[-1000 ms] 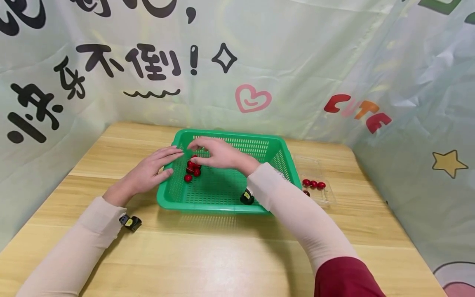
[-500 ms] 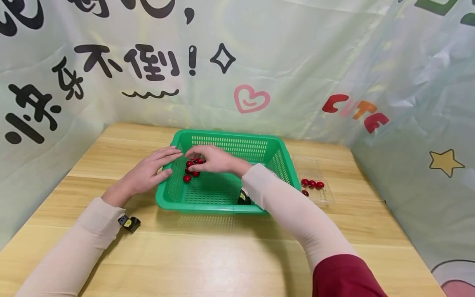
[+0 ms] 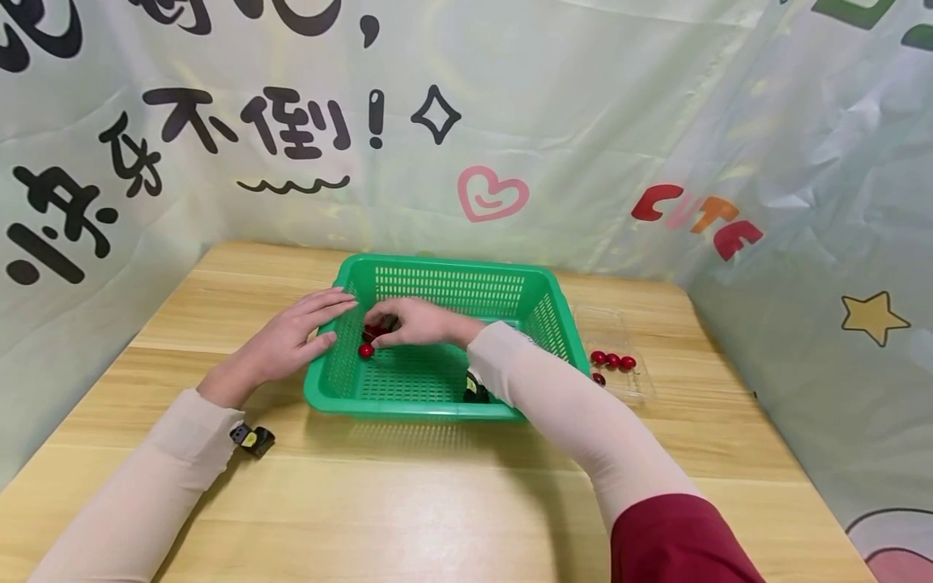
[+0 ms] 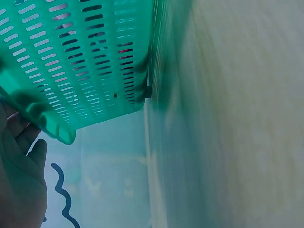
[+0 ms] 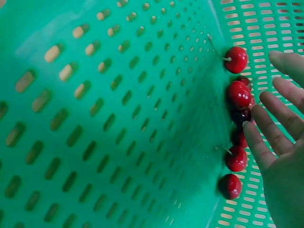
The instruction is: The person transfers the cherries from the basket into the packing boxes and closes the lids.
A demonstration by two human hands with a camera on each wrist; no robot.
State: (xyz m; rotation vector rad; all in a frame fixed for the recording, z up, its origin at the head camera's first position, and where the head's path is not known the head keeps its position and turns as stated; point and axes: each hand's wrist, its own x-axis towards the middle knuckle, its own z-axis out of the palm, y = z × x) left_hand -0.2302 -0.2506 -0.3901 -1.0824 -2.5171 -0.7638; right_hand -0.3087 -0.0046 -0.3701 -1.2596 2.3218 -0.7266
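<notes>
A green slotted plastic basket (image 3: pixel 415 407) sits on the wooden table. My left hand (image 3: pixel 291 334) rests its fairly straight fingers on the left rim; in the left wrist view that hand (image 4: pixel 21 166) is at the basket's outer edge. Inside, my right hand (image 3: pixel 424 322) reaches down over a group of red cherries (image 3: pixel 366 351) at the left end, partly covering them. The right wrist view shows several cherries (image 5: pixel 237 95) lined up along the basket wall, some with stems. There the right hand's fingers (image 5: pixel 273 130) are spread and loosely bent, tips right at a dark cherry, gripping none.
Right of the basket lies a clear plastic box (image 3: pixel 636 394) with its lid raised behind, holding several cherries (image 3: pixel 612 361). A printed cloth (image 3: pixel 583 162) hangs behind and beside the table (image 3: pixel 408 502). Each wrist wears a small black camera (image 3: pixel 253 440).
My right hand has lowered and come slightly nearer over the cherries, covering more of them. The left hand stays at the basket's rim.
</notes>
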